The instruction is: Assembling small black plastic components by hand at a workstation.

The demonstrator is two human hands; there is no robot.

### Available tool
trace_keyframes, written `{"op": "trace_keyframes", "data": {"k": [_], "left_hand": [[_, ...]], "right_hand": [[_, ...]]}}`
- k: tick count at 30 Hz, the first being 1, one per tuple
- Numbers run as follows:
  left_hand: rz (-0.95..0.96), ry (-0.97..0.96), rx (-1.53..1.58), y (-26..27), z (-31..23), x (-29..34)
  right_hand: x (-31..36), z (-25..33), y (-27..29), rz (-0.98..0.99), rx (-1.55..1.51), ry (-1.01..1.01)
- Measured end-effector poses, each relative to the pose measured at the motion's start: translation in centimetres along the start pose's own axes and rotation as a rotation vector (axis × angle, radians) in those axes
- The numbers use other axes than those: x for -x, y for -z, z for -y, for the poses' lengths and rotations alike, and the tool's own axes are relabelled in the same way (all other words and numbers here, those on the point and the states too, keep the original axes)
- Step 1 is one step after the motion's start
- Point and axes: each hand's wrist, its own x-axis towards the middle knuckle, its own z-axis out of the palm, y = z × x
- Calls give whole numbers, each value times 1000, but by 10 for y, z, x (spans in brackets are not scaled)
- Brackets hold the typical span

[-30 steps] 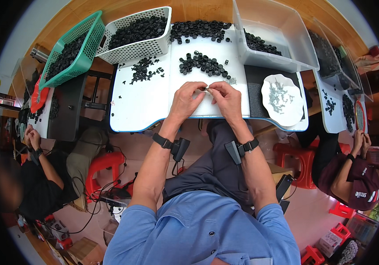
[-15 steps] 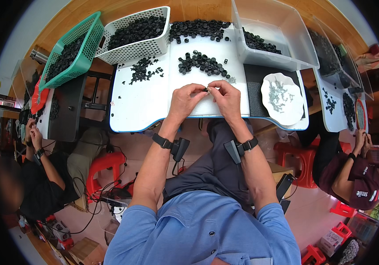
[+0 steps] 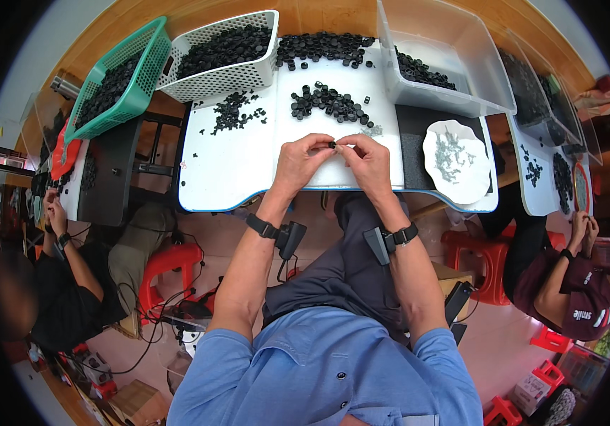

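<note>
A small black round part [image 3: 332,144] is pinched between the thumb and forefinger of my left hand [image 3: 301,165], over the near part of the white work surface. My right hand [image 3: 367,162] meets it from the right, thumb and forefinger pressed together against the part. Anything tiny between those right fingertips is too small to make out. Just beyond my hands lies a loose pile of black round caps [image 3: 328,104]. Left of it are scattered smaller black pieces [image 3: 232,116], and a few clear bits [image 3: 372,130] rest near my right hand.
A white scalloped plate [image 3: 467,190] of clear small pieces stands at right on a dark mat [image 3: 411,157]. Behind are a green basket [image 3: 110,117], a white basket [image 3: 223,86], more black caps [image 3: 326,48] and a clear bin [image 3: 447,105]. Co-workers sit on both sides.
The black part shows a little more between my fingertips, and my fingers have shifted slightly around it. The whole view has moved a touch; the piles look the same.
</note>
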Motion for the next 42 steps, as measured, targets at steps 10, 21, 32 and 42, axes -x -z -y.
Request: {"op": "trace_keyframes", "data": {"k": [10, 21, 32, 42], "left_hand": [[-14, -85, -56, 0, 4, 2], [21, -42, 66, 4, -2, -4], [-103, -223, -36, -1, 2, 0], [-229, -42, -520, 31, 14, -44]], "right_hand": [[1, 4, -4, 11, 93, 3], [-7, -2, 5, 88, -118, -115], [-5, 0, 15, 62, -324, -162], [-5, -4, 16, -43, -323, -115]]}}
